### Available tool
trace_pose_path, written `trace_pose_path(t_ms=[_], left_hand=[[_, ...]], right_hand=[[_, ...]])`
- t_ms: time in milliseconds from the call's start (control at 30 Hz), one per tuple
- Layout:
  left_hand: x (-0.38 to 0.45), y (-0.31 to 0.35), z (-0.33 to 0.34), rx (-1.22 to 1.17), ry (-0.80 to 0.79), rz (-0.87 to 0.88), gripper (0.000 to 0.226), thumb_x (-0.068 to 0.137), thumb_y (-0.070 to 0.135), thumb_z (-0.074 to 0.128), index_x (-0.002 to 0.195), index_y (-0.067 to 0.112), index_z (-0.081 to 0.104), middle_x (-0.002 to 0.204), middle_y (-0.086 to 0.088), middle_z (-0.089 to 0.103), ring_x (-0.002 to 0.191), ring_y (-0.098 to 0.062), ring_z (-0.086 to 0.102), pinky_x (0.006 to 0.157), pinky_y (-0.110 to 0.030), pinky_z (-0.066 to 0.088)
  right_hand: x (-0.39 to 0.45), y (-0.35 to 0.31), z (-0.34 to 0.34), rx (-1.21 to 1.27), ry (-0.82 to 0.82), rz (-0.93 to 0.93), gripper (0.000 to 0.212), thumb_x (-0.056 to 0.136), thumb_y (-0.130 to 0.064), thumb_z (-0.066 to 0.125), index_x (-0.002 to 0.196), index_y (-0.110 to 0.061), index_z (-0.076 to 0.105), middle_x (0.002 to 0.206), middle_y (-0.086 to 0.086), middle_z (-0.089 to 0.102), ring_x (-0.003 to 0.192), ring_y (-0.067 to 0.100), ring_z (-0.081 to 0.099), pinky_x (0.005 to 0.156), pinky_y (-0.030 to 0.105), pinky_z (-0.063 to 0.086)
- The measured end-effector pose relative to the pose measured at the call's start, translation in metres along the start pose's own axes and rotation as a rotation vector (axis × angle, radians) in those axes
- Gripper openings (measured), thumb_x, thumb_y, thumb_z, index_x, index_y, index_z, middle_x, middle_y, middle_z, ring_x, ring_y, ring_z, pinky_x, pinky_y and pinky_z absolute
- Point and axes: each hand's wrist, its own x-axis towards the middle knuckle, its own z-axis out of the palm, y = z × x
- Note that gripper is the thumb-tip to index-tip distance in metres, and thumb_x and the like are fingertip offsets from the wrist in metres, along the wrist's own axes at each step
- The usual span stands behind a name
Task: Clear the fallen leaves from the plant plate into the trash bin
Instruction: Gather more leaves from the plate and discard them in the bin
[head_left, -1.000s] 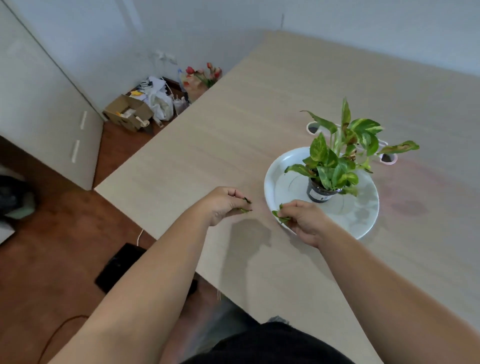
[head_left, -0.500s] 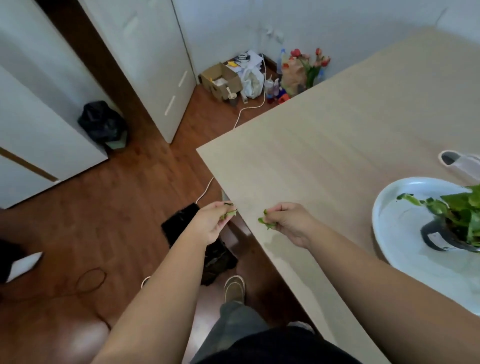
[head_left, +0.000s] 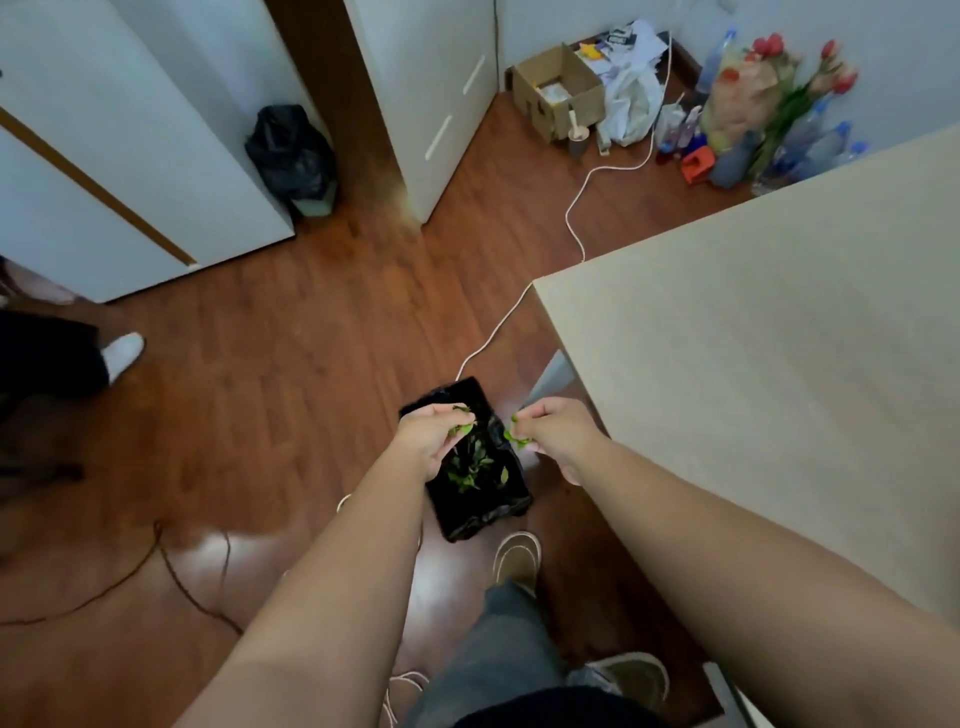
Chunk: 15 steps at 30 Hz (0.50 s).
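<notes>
Denim covers the person's bent leg (head_left: 498, 639) at the bottom of the view, with a tan shoe (head_left: 517, 558) planted on the glossy wooden floor (head_left: 270, 395) just in front of it. Beyond the shoe stands the trash bin (head_left: 470, 512), a small container lined with a black bag, already holding a scatter of green leaves at its bottom. Both forearms reach out over it. The left hand (head_left: 428, 439) hangs above the bin's mouth with its fingers curled, pinching a few green leaves (head_left: 464, 427). The right hand (head_left: 553, 434) is likewise closed around its own small bunch of leaves (head_left: 518, 439), but it sits at the bin's right rim, toward the corner of the pale wooden table (head_left: 753, 353), rather than squarely over the opening. That is the likely weak spot: if the right fingers let go where they are, the light leaves could flutter past the rim or catch on the crumpled bag edge and land on the floor. The plant plate is out of sight, so whether more leaves remain there cannot be told. A white cable (head_left: 571, 218) runs across the floor behind the bin. Farther off stand white cabinets (head_left: 431, 104), a black rubbish bag (head_left: 291, 148), a cardboard box (head_left: 558, 93) and a bunch of tulips (head_left: 789, 78).
</notes>
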Motion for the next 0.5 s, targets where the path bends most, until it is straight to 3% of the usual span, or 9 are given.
trace_pose_path(t_ms=[167,267,400,433,500], left_hand=[[0.034,0.007,-0.018,0.09,0.042,0.002,0.018,0.076,-0.008,0.072,0.074,0.009,0.067,0.072,-0.008,0.069,0.063,-0.013,0.067,0.05,-0.016,0.053],[0.047,0.006,-0.021,0.15,0.036,0.007,0.016,0.078,-0.006,0.071,0.075,0.009,0.066,0.078,-0.009,0.068,0.078,-0.018,0.067,0.059,-0.018,0.054],[0.061,0.003,-0.023,0.203,0.071,-0.022,0.01,0.08,0.003,0.073,0.084,0.012,0.07,0.099,-0.013,0.069,0.091,-0.023,0.066,0.064,-0.021,0.054],[0.064,0.003,-0.024,0.211,0.096,-0.031,0.009,0.08,0.007,0.074,0.085,0.013,0.07,0.103,-0.014,0.068,0.092,-0.024,0.065,0.065,-0.024,0.053],[0.065,0.006,-0.024,0.225,0.134,-0.067,0.01,0.083,0.016,0.072,0.091,0.013,0.068,0.108,-0.014,0.063,0.092,-0.026,0.06,0.063,-0.027,0.052]], right_hand=[[0.035,-0.008,0.026,-0.066,0.016,0.036,0.025,0.075,0.005,0.071,0.063,-0.013,0.059,0.071,0.001,0.064,0.068,0.015,0.06,0.055,0.019,0.047],[0.053,-0.007,0.038,-0.117,0.031,0.049,0.027,0.078,0.002,0.07,0.062,-0.017,0.059,0.071,0.0,0.061,0.071,0.017,0.058,0.064,0.025,0.05],[0.068,-0.007,0.048,-0.214,-0.031,0.102,0.017,0.082,-0.003,0.061,0.085,-0.019,0.066,0.083,0.005,0.061,0.077,0.02,0.057,0.078,0.034,0.053],[0.069,-0.009,0.05,-0.214,-0.081,0.138,0.017,0.084,-0.004,0.058,0.086,-0.021,0.062,0.081,0.004,0.057,0.073,0.019,0.053,0.074,0.034,0.052],[0.071,-0.011,0.055,-0.203,-0.129,0.23,0.016,0.084,-0.01,0.054,0.074,-0.021,0.049,0.07,0.003,0.038,0.06,0.018,0.032,0.057,0.03,0.033]])
